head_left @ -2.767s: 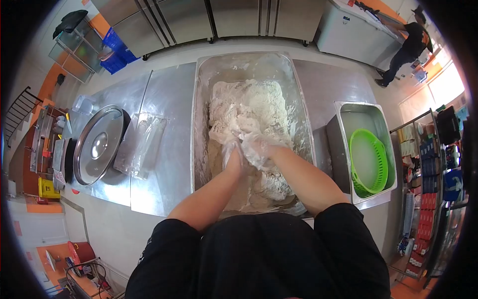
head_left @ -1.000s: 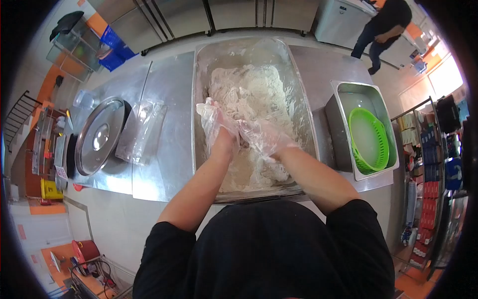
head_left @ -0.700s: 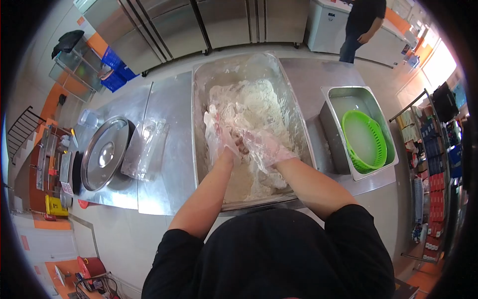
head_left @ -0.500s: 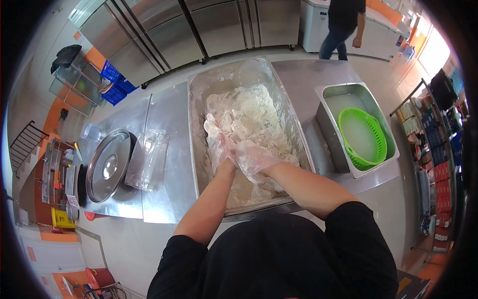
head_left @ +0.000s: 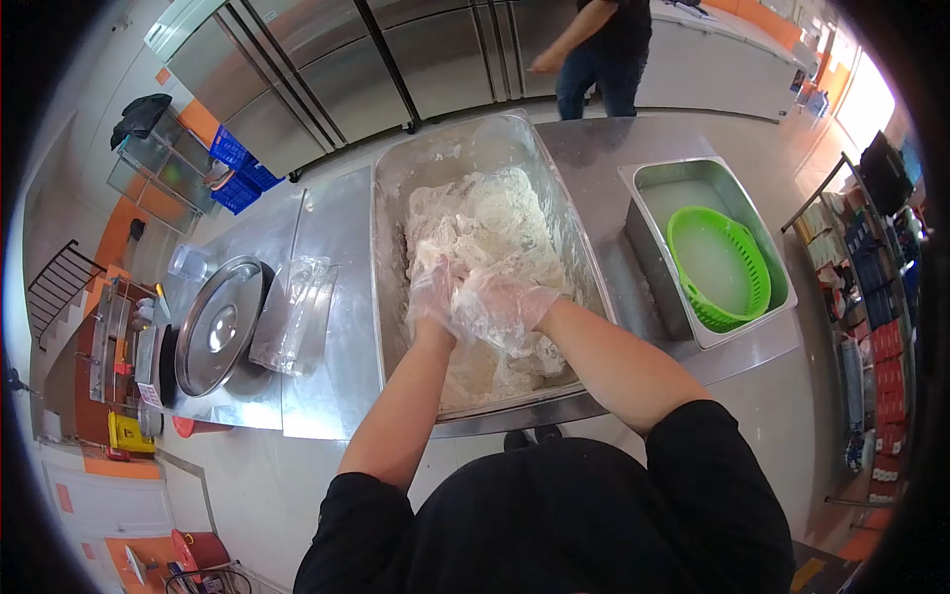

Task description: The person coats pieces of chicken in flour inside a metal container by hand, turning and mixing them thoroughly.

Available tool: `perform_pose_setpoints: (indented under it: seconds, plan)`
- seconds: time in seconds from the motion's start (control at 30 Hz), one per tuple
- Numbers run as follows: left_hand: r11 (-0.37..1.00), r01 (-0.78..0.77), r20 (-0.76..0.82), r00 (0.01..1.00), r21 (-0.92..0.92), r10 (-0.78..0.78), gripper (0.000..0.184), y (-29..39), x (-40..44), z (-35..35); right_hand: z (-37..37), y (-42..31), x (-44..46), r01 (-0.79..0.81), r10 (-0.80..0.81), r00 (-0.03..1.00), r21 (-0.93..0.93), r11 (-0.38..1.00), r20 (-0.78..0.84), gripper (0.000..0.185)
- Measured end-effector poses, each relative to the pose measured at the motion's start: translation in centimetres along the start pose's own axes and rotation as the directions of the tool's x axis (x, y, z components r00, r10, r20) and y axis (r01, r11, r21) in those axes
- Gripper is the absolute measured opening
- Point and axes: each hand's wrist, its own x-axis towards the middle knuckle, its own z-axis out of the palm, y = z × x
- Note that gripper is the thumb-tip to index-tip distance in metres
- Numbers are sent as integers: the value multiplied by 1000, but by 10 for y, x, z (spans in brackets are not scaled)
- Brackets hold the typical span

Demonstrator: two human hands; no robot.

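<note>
Both my hands wear loose clear plastic gloves dusted white and are inside a large metal tub [head_left: 393,327] of white, flour-like powder [head_left: 500,203]. My left hand [head_left: 432,292] reaches into the powder at the tub's left side, its fingers bent around a coated lump I cannot identify. Close beside it, my right hand [head_left: 505,309] rests low over the powder, with the baggy glove and powder hiding its fingertips. Clumpy coated pieces [head_left: 534,358] lie below my right wrist, near the front wall.
Right of the tub stands a metal pan [head_left: 648,238] of cloudy liquid holding a green basket [head_left: 764,282]. Left are clear plastic bags [head_left: 292,317], a round steel lid [head_left: 220,327] and a clear container [head_left: 188,262]. Another person [head_left: 609,59] stands behind the table, before steel refrigerators [head_left: 435,59].
My left hand has lowered from a raised, tilted pose into the powder. My right hand has shifted slightly and stays beside it. The other person has moved left, an arm now held out.
</note>
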Motion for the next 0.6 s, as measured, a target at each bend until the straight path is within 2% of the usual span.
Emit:
perform_pose_setpoints:
  seconds: [0.03, 0.07, 0.13, 0.17, 0.23, 0.3, 0.37, 0.4, 0.43, 0.47, 0.5, 0.53, 0.57, 0.6]
  plan:
    - [973, -63, 4, 998, 220, 64, 47, -1, 3, -2, 3, 3, 9, 93, -75, 992, -187, 978, 98, 19]
    - [886, -138, 35, 990, 443, 136, 47, -1, 7, -4, 8, 6, 14, 197, -129, 970, -356, 913, 208, 19]
    - [617, -301, 165, 949, 727, 268, 45, -2, 13, -6, 31, 18, 17, 91, -94, 994, 38, 995, 64, 20]
    - [475, -379, 235, 913, 794, 335, 44, -4, 15, -6, 46, 24, 17, 49, -51, 999, 243, 969, 0, 20]
    - [234, -494, 342, 808, 837, 480, 42, -11, 16, -7, 65, 32, 12, -4, 73, 993, 610, 793, -88, 22]
    - [43, -535, 401, 683, 844, 611, 41, -25, 12, -10, 74, 37, 2, 41, 31, 994, 604, 796, -109, 22]
    - [-85, -518, 439, 613, 851, 657, 39, -34, 5, -16, 59, 27, -8, 199, -196, 980, 230, 952, -36, 22]
    - [-83, -505, 479, 736, 859, 479, 38, -19, -1, -17, 34, 3, -8, 100, -105, 976, 35, 994, 191, 22]
    - [-87, -492, 496, 823, 866, 277, 37, -4, -7, -19, -5, -36, -5, 43, 31, 922, -180, 983, 387, 22]
    - [-85, -482, 488, 871, 872, 60, 36, 4, -10, -21, -39, -67, -3, 32, 201, 822, -395, 918, 532, 23]
    - [-18, -482, 482, 872, 876, 90, 28, -5, -6, -25, -67, -81, -2, -330, 439, 782, -304, 894, 442, 23]
    - [56, -480, 471, 874, 876, 119, 23, -23, 0, -28, -88, -80, 0, -645, 657, 651, -179, 743, 380, 23]
    - [134, -475, 457, 878, 870, 146, 24, -36, 2, -30, -88, -25, -1, -525, 558, 764, -189, 830, 325, 23]
    - [246, -452, 452, 890, 858, 58, 22, -22, -8, -29, -88, 30, -3, -395, 444, 857, -222, 892, 261, 25]
